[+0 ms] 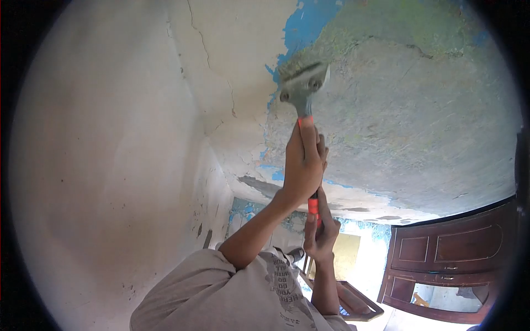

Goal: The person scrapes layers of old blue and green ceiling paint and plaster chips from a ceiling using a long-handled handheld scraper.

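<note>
A long-handled scraper (305, 88) reaches up to the wall, its wide metal head and bolts overlapping the edge where pale paint meets bare grey plaster. My left hand (302, 165) is wrapped round the upper part of the red and black handle, just below the head. Lower down, my right hand (322, 237) closes on the handle's red end, thumb pointing upward. Close to the blade, a strip of blue paint (309, 25) shows beside the peeled area (386, 110), which has greenish stains.
A pale wall (105, 165) with small chips rises on the left, and cracks run through the paint above. A dark wooden cabinet (458, 243) with a mirror stands at lower right. Below my right arm is a brown wooden piece of furniture (353, 300).
</note>
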The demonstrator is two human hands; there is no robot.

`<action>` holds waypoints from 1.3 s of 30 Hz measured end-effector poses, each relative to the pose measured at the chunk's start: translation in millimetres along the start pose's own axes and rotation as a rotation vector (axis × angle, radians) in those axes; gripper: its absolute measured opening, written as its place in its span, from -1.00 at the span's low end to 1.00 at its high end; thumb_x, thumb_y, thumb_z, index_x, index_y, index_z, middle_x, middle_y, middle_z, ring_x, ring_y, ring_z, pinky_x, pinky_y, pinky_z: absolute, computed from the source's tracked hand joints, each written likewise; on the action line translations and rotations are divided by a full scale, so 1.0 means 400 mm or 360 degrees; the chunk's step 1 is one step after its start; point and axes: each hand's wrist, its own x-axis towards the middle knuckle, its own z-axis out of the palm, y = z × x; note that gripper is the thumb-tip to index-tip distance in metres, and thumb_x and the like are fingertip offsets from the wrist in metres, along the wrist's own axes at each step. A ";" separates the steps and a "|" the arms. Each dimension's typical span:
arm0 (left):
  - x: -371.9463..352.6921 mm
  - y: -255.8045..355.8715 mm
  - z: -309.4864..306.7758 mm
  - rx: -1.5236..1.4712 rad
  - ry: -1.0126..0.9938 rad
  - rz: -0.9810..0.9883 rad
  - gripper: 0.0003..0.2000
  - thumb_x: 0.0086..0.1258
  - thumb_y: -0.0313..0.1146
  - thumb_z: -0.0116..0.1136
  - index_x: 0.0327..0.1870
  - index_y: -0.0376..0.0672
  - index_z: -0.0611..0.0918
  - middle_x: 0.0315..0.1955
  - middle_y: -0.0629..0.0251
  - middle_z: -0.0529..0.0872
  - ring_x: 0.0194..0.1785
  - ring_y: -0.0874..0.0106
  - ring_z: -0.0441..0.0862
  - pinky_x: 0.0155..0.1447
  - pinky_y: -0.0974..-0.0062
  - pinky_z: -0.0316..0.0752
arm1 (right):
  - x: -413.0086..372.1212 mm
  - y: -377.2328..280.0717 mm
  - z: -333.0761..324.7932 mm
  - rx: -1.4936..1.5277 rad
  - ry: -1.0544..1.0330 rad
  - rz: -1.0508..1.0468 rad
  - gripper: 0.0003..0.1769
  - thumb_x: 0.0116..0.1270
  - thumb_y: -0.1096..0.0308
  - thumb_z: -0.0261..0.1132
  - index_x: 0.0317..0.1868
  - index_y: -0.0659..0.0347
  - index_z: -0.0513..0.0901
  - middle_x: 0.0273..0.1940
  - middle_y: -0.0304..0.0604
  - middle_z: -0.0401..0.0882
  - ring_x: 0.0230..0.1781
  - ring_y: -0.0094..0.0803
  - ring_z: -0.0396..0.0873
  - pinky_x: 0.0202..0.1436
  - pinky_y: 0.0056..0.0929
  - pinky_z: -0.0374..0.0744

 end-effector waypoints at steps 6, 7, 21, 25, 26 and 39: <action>-0.014 -0.020 -0.010 -0.0007 -0.0026 -0.0021 -0.56 0.68 0.15 -0.28 -0.30 -0.04 0.27 -0.71 0.54 0.16 -0.74 0.70 0.03 -0.74 0.66 0.02 | -0.030 0.013 0.005 0.0016 0.0032 -0.0016 -0.42 0.43 0.47 0.11 0.45 0.44 0.40 -0.38 -0.01 0.75 -0.63 -0.59 0.50 -0.49 -0.53 0.48; -0.011 -0.023 -0.015 -0.0002 -0.0041 -0.0040 -0.55 0.68 0.14 -0.28 -0.31 -0.05 0.26 -0.71 0.53 0.17 -0.75 0.70 0.03 -0.75 0.65 0.02 | -0.034 0.019 0.007 0.0017 0.0039 -0.0036 -0.42 0.44 0.47 0.11 0.45 0.45 0.39 -0.38 -0.02 0.74 -0.63 -0.59 0.50 -0.49 -0.53 0.48; -0.002 0.001 -0.002 0.0089 0.0016 0.0018 -0.54 0.68 0.14 -0.28 -0.33 -0.05 0.26 -0.69 0.52 0.17 -0.73 0.70 0.04 -0.75 0.64 0.02 | -0.025 0.009 0.007 0.0124 0.0013 0.0036 -0.41 0.42 0.48 0.10 0.46 0.42 0.38 -0.17 0.09 0.79 -0.58 -0.61 0.54 -0.47 -0.55 0.50; -0.010 -0.021 -0.015 0.0077 -0.0004 0.0005 -0.56 0.69 0.12 -0.28 -0.33 -0.05 0.26 -0.69 0.53 0.17 -0.73 0.70 0.05 -0.73 0.63 0.02 | -0.045 0.025 0.018 0.0108 0.0025 0.0022 -0.41 0.43 0.44 0.12 0.46 0.43 0.38 -0.16 0.09 0.79 -0.59 -0.61 0.53 -0.48 -0.55 0.49; -0.004 -0.017 -0.016 0.0096 0.0001 0.0013 -0.56 0.69 0.12 -0.28 -0.33 -0.05 0.26 -0.69 0.53 0.17 -0.72 0.70 0.04 -0.72 0.63 0.02 | -0.043 0.036 0.023 0.0101 0.0045 -0.0034 -0.41 0.44 0.43 0.12 0.46 0.44 0.38 -0.19 0.08 0.79 -0.60 -0.61 0.53 -0.49 -0.55 0.48; 0.010 0.013 -0.010 0.0160 0.0001 0.0054 -0.55 0.69 0.13 -0.27 -0.33 -0.04 0.26 -0.67 0.54 0.16 -0.70 0.71 0.06 -0.68 0.63 0.03 | -0.014 0.003 0.030 0.0078 0.0021 -0.0011 -0.41 0.44 0.42 0.12 0.45 0.46 0.38 -0.32 0.05 0.76 -0.62 -0.61 0.48 -0.52 -0.52 0.45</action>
